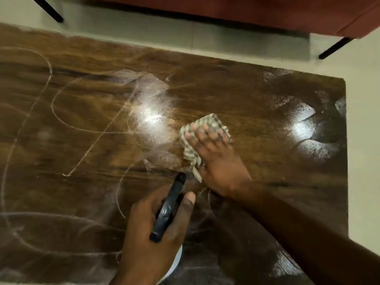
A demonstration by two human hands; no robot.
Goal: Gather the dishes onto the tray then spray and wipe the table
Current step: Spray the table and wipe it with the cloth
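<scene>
My right hand [218, 161] presses flat on a checked cloth [192, 149] near the middle of the dark wooden table [61, 140]. My left hand [152, 229] grips a spray bottle with a black nozzle head [168, 208] just in front of the cloth; the bottle's white body [176, 262] peeks out below the hand. Patches of white spray mist [152, 118] lie left of the cloth, and more mist [306, 128] sits near the right edge. Thin wet wipe streaks curve across the table's left half. No dishes or tray are in view.
Beyond the table's far edge lies a pale floor [185, 31]. A red-brown sofa [267, 13] on black legs [335, 48] stands at the back. The table's right edge [346, 161] drops to the floor.
</scene>
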